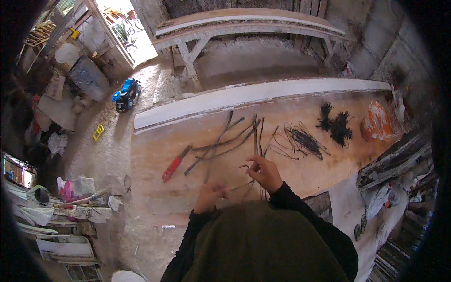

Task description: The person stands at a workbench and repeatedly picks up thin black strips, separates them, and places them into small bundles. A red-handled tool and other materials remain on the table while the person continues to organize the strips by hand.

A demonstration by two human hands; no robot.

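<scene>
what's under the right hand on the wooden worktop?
Thin dark strips run under the right hand on the wooden worktop; one end sticks out left of its fingers. The palm hides how it grips them.

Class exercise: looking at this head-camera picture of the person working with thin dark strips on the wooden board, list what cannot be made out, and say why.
- Head view: the left hand's grip; the fingers curl over and the strip there is too thin to follow.
- Right hand: its fingertips cover where the strips cross.
- The person's lap and the board's near edge: hidden by the dark head covering.
- Tangled wire bundle: single strands too small to count.
- Rim: dark and bent by the fisheye.
</scene>
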